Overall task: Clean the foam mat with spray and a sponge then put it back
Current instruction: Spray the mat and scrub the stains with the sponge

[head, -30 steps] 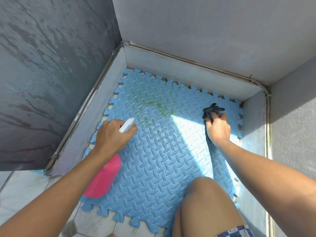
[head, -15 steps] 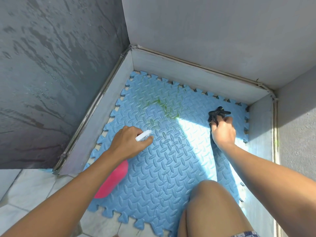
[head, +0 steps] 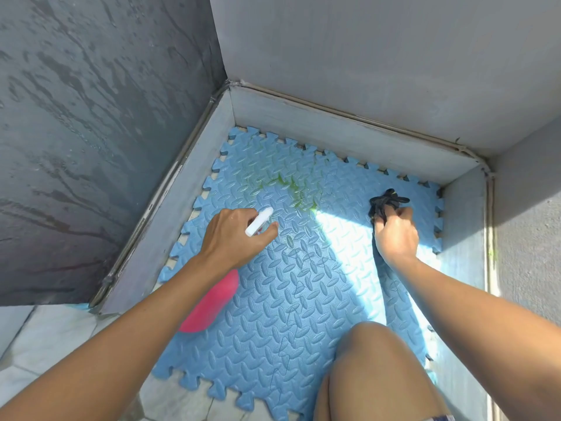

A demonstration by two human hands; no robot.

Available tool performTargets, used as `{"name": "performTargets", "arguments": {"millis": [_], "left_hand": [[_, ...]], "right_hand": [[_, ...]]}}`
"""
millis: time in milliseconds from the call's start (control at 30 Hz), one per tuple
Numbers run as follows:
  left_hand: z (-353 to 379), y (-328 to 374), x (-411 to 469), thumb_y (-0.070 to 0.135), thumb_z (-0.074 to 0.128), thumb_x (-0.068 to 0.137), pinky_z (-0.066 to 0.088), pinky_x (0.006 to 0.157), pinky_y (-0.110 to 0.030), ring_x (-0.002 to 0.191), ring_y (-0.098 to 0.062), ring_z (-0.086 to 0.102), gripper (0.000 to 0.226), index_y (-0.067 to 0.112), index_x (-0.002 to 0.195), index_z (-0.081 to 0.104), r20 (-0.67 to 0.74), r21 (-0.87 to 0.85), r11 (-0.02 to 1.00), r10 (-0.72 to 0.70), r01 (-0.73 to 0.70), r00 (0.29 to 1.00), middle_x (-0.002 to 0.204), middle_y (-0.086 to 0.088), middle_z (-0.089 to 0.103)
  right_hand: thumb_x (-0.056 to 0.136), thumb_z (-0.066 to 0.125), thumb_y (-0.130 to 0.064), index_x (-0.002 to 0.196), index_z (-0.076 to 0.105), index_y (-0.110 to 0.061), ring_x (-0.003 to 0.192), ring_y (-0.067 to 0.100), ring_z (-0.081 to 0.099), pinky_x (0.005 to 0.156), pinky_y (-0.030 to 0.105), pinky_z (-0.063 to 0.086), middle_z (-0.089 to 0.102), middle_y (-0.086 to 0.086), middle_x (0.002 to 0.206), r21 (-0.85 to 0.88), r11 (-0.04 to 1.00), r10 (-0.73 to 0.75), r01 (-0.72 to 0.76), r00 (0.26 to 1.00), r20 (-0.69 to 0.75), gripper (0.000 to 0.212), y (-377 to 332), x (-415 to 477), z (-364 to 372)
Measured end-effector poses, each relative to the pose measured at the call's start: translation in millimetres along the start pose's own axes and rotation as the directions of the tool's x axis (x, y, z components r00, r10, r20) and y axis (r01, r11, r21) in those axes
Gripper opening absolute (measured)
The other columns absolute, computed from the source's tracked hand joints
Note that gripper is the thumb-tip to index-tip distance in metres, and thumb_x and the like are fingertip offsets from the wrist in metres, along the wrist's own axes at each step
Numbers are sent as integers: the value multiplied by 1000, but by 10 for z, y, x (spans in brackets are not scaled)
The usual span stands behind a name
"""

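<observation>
Left hand (head: pixel 233 235): wrapped round the neck of the spray bottle (head: pixel 212 302), white nozzle (head: pixel 259 221) sticking out past the knuckles, index finger at the trigger. Pink body hangs under the wrist, tilted, over the left part of the mat.

Change over the last second: left hand has travelled from near the mat's left edge inward, toward the middle. Nozzle now points at the green stain (head: pixel 291 192) and sits just short of it. No mist visible, so cannot tell whether a squeeze is under way.

Right hand (head: pixel 394 235): closed on a dark wad, taken to be the sponge (head: pixel 384 203), pressed to the mat near the far right corner. It has held that spot while the left hand moved; the apparent drift looks like head motion only.

Mat (head: pixel 303 299): blue foam, lying flat on the floor in the recess, far and left edges close against the grey walls (head: pixel 334 129), near edge over the tiles (head: pixel 45 338). A bare knee (head: pixel 373 360) is over the near right part.

Judgement: aiming is done and spraying the stain is the step in hand. Scrubbing is still to come, with the sponge parked well right of the stain. Task is early, and the mat's return comes last.
</observation>
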State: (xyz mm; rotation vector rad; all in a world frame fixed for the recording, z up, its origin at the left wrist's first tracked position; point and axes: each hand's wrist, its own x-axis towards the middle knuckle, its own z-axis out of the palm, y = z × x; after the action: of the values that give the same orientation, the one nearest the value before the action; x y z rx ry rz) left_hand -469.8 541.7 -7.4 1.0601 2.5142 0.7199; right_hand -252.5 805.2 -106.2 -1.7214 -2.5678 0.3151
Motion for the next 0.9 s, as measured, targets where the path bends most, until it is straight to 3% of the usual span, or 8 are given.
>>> {"name": "performTargets", "arguments": {"millis": [200,367,567,700,900], "left_hand": [[8,-21,99,54,63,84,26,49,-30,51,-28,48,59,14,48,41,-18,25,999,-24,24,1000,43,-1,38],[29,-40,118,60,62,80,30,50,-30,52,-25,52,58,10,56,48,21,-29,999,-14,15,1000,46,0,44],[-134,-81,108,51,62,88,32,53,-33,54,-34,48,58,11,50,43,-187,20,975,-215,223,959,45,-3,40],[-133,-87,127,57,64,86,34,57,-34,56,-30,48,58,15,53,42,-165,8,978,-204,208,965,49,-1,45],[-195,-167,130,56,59,88,41,61,-37,66,-41,54,57,14,52,47,-230,18,953,-292,304,929,54,-5,50]], "right_hand": [[100,54,-29,126,60,-16,94,45,61,81,45,53,49,20,119,8,1000,1,-1,1000,-11,30,-8,-5,26],[98,56,-26,125,61,-13,92,44,61,79,45,54,50,21,117,16,1000,-2,2,1000,-18,30,6,2,51],[99,56,-25,127,60,-12,95,44,60,80,46,55,49,22,118,-5,1000,-6,6,1000,-26,31,-9,-11,60],[99,56,-24,128,60,-12,94,45,60,80,47,55,49,23,118,-7,1000,-10,10,999,-30,31,-13,-16,54],[99,56,-25,127,60,-12,95,45,59,80,47,55,49,22,118,-16,1000,-12,12,999,-32,31,-7,-7,59]]}}
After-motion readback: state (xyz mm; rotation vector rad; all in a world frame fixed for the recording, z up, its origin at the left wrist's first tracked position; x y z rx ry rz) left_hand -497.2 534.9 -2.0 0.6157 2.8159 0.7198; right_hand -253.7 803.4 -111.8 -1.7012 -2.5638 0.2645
